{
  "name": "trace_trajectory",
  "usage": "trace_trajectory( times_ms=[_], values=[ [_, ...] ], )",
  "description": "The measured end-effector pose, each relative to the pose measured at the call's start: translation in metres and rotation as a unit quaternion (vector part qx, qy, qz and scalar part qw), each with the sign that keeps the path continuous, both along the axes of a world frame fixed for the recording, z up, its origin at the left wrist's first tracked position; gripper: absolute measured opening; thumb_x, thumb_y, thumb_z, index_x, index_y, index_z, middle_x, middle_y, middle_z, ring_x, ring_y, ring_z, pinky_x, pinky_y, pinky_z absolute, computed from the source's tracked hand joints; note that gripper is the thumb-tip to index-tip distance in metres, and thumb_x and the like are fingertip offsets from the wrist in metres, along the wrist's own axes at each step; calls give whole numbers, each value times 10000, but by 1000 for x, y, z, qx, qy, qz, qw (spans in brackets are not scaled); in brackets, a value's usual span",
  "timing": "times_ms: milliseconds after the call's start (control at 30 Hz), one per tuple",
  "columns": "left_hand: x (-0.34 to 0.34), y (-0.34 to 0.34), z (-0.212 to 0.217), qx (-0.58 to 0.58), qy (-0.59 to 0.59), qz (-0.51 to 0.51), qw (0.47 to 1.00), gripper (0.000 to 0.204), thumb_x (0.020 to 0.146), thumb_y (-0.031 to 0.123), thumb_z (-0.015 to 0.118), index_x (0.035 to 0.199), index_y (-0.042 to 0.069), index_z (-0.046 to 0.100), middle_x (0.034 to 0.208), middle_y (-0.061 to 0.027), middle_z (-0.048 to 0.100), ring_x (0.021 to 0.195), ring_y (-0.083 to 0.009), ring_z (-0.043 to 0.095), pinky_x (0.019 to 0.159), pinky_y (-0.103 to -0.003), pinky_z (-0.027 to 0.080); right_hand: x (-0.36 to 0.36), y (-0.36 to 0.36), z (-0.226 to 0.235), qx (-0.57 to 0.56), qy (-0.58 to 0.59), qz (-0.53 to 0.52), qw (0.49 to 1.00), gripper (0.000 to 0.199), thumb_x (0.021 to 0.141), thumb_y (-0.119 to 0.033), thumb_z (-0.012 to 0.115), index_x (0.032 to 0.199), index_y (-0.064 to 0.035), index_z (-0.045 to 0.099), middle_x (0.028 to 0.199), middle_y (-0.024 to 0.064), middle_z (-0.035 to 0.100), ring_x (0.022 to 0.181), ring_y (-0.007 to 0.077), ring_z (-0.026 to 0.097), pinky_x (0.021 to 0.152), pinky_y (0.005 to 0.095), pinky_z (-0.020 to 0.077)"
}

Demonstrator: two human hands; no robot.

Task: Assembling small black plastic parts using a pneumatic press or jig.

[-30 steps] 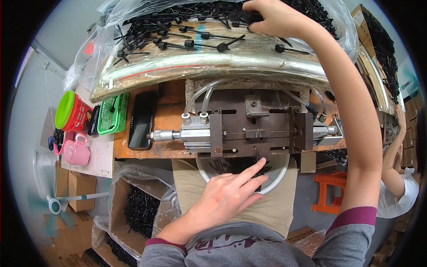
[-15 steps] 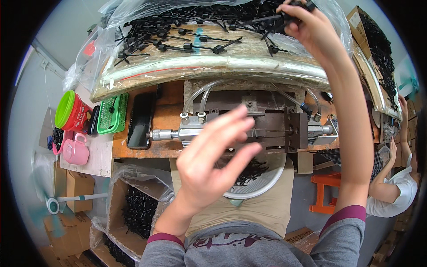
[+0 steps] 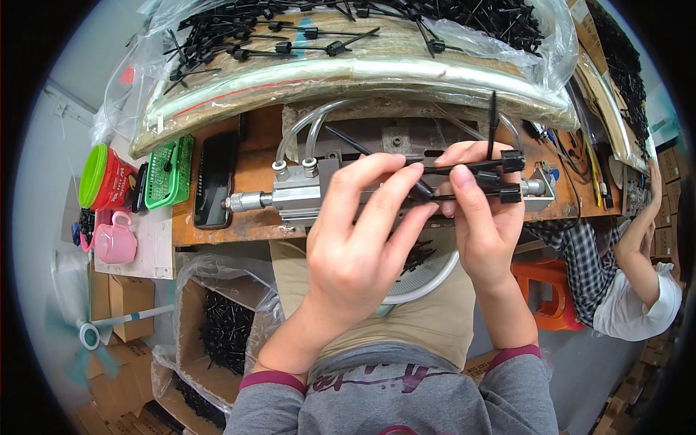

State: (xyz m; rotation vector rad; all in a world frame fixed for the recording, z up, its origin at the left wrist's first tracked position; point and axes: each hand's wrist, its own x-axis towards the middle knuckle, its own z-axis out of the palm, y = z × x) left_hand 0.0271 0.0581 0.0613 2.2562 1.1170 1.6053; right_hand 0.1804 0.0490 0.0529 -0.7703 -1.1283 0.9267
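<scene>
Both hands are raised together over the middle of the worn orange-brown wooden counter [image 3: 254,181], just above a grey metal pneumatic cylinder with two clear hoses [image 3: 297,192] that sits near the counter's front edge. The right hand [image 3: 482,217] grips a small bundle of thin black plastic stems with blocky square heads [image 3: 500,177]; its thumb and fingers [image 3: 464,188] are pressed around the stems, the heads stick out past the hand to the right, and one stem stands up above the knuckles. The left hand [image 3: 362,246] meets it from the left, with its fingers [image 3: 406,192] closed in a pinch on the near ends of the same stems, so that the fingertips of the two hands touch.

Along the counter's far edge lies a long curved tray wrapped in clear plastic film [image 3: 348,72], heaped with many more of the same black stemmed pieces. Toward the counter's left end lie a flat black rectangular device [image 3: 215,177] and a small green plastic basket [image 3: 168,172]. Past the left edge stand a red tub with a green lid [image 3: 105,177] and a pink plastic cup with a handle [image 3: 114,243]. A white round-rimmed bowl [image 3: 428,272] rests on the person's lap, below the front edge. At far right another person in a white shirt [image 3: 638,290] sits beside an orange plastic stool [image 3: 551,290].
</scene>
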Motion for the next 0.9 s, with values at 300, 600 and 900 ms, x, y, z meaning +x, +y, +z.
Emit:
trace_trajectory(
  times_ms=[300,600,900],
  values=[
    [-13,-26,-35,-121,78,-118,983,406,731,-34,797,1128,-9,717,1354,-206,574,1139,-304,644,947,-374,546,33,-16,-8,27,-7,-98,995,115,988,-27,563,1091,-2,518,1079,129,614,691,66,522,613,214,449],
    [-1,-16,-49,-66,239,-38,968,263,733,74,791,983,27,724,1267,-130,680,704,-196,695,656,-295,552,44,-30,-21,139,-228,-210,940,270,860,59,720,1082,28,568,1018,143,640,840,204,614,743,294,510],
    [-5,-20,-44,-188,93,-113,971,335,703,32,849,1011,5,722,1213,-139,703,716,-146,714,645,-254,569,48,-39,-23,271,-469,-228,809,362,730,59,750,1080,30,663,1036,177,663,783,272,661,630,344,519]
  ],
)
